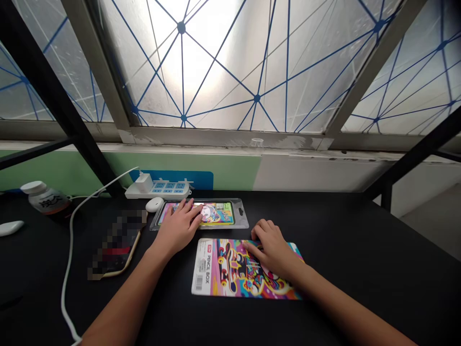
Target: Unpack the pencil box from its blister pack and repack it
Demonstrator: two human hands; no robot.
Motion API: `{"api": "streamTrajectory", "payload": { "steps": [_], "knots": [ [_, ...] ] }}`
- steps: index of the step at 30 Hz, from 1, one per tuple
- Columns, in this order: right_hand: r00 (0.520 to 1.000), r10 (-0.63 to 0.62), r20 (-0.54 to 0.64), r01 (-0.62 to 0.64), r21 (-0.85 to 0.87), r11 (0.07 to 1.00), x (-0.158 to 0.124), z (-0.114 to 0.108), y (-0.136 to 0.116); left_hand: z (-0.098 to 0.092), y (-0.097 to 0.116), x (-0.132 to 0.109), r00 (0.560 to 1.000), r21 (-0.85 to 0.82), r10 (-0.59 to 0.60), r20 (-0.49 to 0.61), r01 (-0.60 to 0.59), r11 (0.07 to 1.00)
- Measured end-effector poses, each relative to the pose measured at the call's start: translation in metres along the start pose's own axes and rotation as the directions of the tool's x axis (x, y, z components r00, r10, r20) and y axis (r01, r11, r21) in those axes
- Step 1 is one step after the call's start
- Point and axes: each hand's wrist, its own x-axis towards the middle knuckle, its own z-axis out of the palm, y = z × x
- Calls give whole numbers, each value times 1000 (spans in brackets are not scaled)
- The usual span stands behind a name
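Observation:
A clear plastic package (240, 217) with a colourful pencil box inside lies on the black table (345, 250) near the wall. My left hand (181, 225) rests on its left part, fingers spread. Closer to me, a bright printed card (230, 274) reading "PENCIL BOX" lies flat. On its upper right part lies my right hand (270, 247), fingers slightly bent and apart, touching the card and hiding some of the print.
A white power strip (158, 189) with a plug stands by the wall, and a round white object (154, 204) sits near it. Further left are a blurred phone-like object (117, 250), a white cable (68, 259) and a white-capped bottle (46, 199). Black metal bars slant at both sides.

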Motion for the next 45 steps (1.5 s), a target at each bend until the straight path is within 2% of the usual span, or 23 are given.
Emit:
{"api": "streamTrajectory", "payload": {
  "steps": [4,7,10,13,16,18,20,23,28,38,45],
  "knots": [
    [999,-21,38,17,90,996,-3,-7,-6,-4,2,-2,1000,-22,3,-29,-3,1000],
    [997,54,63,-65,198,978,1,-21,2,-3,4,-6,998,-30,54,-28,-55,998],
    [977,140,162,-176,240,955,15,-36,29,-3,9,-11,994,-49,105,-5,-105,993],
    [949,148,280,-219,246,944,28,-45,67,-5,14,-17,995,-43,102,3,-101,994],
    [946,174,274,-239,230,943,34,-46,96,-8,16,-20,994,-41,103,29,-102,994],
    [950,193,244,-247,216,945,34,-43,103,-8,16,-20,993,-48,106,45,-103,993],
    [961,196,196,-236,210,949,33,-39,100,-7,14,-20,993,-52,104,48,-101,994],
    [976,178,127,-203,223,953,34,-33,83,-4,12,-19,994,-42,98,47,-96,995],
    [983,159,94,-179,263,948,38,-25,60,-1,13,-19,994,-13,91,56,-91,996],
    [965,256,48,-259,292,921,30,-38,82,-1,15,-20,993,16,90,73,-92,996],
    [952,304,12,-294,292,910,24,-47,80,4,14,-19,995,18,66,70,-67,998]
  ]
}}
